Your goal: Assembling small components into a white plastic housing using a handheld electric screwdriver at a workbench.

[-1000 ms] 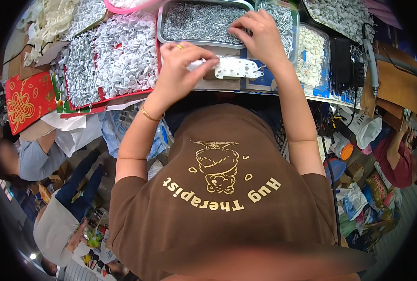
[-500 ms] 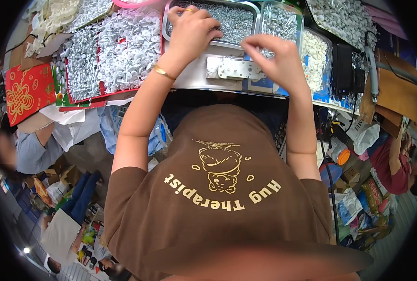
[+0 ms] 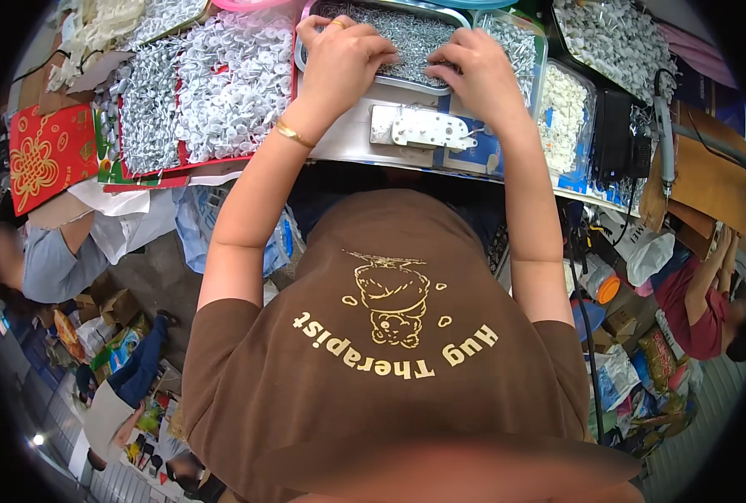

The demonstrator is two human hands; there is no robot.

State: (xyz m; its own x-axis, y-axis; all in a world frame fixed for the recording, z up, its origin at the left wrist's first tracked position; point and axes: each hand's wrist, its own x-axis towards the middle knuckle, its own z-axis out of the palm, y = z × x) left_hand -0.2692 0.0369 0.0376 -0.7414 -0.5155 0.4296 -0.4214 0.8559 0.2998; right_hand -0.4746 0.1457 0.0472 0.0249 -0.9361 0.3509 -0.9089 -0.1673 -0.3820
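A metal tray [image 3: 410, 77] full of small silvery metal pieces, like screws or pins, stands at the table's far side. Over its left part my left hand [image 3: 348, 60] bends down, fingers curled and pressed together at the pieces. My right hand [image 3: 483, 74] reaches to the tray's right end, its thumb and fingers closed in a pinch. What either hand holds is too small to make out. Nearer to me lies a white plastic part [image 3: 430, 128] with small dark dots, on a pale metal block [image 3: 382, 124]; neither hand touches it.
Left of the tray, a red box [image 3: 213, 163] holds white round-headed pieces and grey metal pieces. On the right are a clear bin of metal pieces [image 3: 515, 50], a tub of cream-coloured pieces [image 3: 561, 109], a black box [image 3: 614, 126] and a corded pen-shaped tool [image 3: 665, 142].
My right hand has moved away from above the white part to the tray's right end, and its fingers have closed. My left hand has stayed over the tray, with little movement.
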